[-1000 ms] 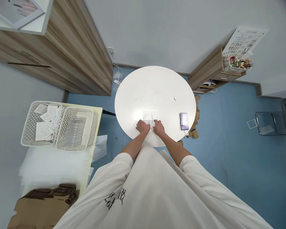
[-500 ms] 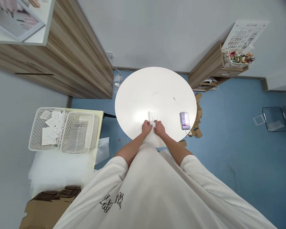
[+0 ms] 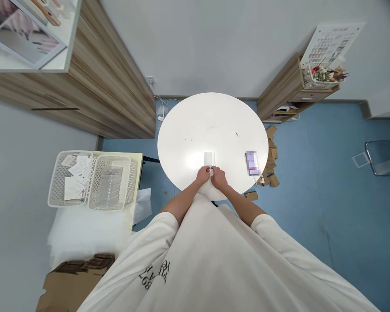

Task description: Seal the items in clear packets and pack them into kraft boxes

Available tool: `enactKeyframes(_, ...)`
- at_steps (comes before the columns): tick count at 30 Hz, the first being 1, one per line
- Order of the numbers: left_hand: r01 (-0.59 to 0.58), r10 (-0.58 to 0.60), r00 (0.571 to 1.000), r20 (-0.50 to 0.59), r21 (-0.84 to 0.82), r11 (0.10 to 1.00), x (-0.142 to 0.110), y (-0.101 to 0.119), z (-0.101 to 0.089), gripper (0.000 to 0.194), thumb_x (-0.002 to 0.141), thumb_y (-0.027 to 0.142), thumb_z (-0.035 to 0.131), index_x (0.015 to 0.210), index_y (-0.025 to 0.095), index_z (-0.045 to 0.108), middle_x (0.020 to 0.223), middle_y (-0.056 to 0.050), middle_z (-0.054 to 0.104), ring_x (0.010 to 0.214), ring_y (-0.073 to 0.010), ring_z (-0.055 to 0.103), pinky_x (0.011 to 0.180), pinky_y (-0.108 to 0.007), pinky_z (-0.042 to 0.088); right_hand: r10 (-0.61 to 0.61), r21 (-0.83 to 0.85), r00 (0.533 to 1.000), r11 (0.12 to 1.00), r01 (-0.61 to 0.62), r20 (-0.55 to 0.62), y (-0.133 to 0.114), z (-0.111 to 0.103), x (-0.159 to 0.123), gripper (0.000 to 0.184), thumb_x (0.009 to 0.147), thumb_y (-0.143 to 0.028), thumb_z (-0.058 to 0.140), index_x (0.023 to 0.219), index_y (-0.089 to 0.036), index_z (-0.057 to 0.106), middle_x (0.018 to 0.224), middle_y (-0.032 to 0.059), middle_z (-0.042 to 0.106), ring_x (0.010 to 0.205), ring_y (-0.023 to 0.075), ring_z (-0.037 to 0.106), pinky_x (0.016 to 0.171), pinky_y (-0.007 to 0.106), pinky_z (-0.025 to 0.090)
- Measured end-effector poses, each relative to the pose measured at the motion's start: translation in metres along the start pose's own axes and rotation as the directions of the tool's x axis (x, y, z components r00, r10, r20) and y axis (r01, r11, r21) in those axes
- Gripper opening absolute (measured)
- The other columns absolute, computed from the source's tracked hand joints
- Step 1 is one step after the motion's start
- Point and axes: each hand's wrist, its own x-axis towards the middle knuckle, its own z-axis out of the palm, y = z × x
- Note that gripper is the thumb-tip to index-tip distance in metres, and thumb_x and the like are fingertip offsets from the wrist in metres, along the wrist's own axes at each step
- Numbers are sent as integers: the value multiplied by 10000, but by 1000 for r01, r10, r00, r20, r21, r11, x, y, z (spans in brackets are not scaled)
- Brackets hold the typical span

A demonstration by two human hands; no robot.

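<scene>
left hand [image 3: 203,174] + right hand [image 3: 219,177] meet at strip's [image 3: 209,157] near end, likely steadying it | grip: fingertips unclear, can't tell | phone [image 3: 252,163] lies right of strip, likely leaving handroom

I watch through 1 head-worn camera, facing forward and steeply down past the shirt [image 3: 211,251] to the table [image 3: 211,112], far enough off to catch floor [image 3: 299,186] and wall [image 3: 208,47].
</scene>
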Motion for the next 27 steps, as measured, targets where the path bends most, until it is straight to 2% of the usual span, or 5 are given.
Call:
enactKeyframes(5, -134, 128, 990, 52, 159, 978, -8, -3, -10, 470, 897, 76, 433, 1312, 193, 620, 1277, -93, 661, 1174, -212, 617, 1010, -357, 491, -32, -37, 999, 999, 33, 38, 3, 3, -11, 501, 859, -79, 473, 1346, -170, 547, 1327, 161, 497, 1149, 278, 501, 975, 394, 403)
enactKeyframes(9, -310, 313, 948, 62, 414, 856, -19, -7, -15, 624, 862, 110, 509, 1473, 231, 466, 1535, -111, 460, 1414, -278, 416, 1146, -453, 348, -50, -78, 998, 996, 52, 32, 4, 3, -13, 520, 875, -87, 465, 1379, -186, 546, 1341, 154, 503, 1178, 281, 488, 1008, 403, 384)
enactKeyframes(13, -386, 368, 919, 143, 516, 765, -19, -9, -10, 741, 819, 85, 540, 1522, 214, 344, 1634, -128, 312, 1509, -293, 251, 1194, -484, 225, -62, -123, 998, 990, 65, 24, 4, 3, -16, 582, 869, -80, 468, 1429, -229, 515, 1385, 137, 495, 1206, 289, 472, 1054, 426, 351)
enactKeyframes(19, -385, 391, 915, 97, 503, 774, -10, -8, -4, 624, 824, 57, 502, 1424, 207, 422, 1544, -157, 414, 1468, -297, 321, 1164, -465, 239, 3, -93, 993, 996, 8, 117, 1, -2, -16, 642, 847, -76, 492, 1470, -221, 452, 1448, 136, 430, 1154, 284, 480, 943, 395, 429)
enactKeyframes(27, -335, 295, 942, 162, 371, 866, -31, -17, -17, 540, 816, 326, 624, 1334, 232, 505, 1318, -99, 626, 1303, -302, 516, 1137, -468, 276, -114, -207, 986, 969, 138, 122, -1, -16, -22, 417, 888, -94, 508, 1269, -248, 581, 1238, 116, 538, 1094, 289, 477, 927, 401, 403)
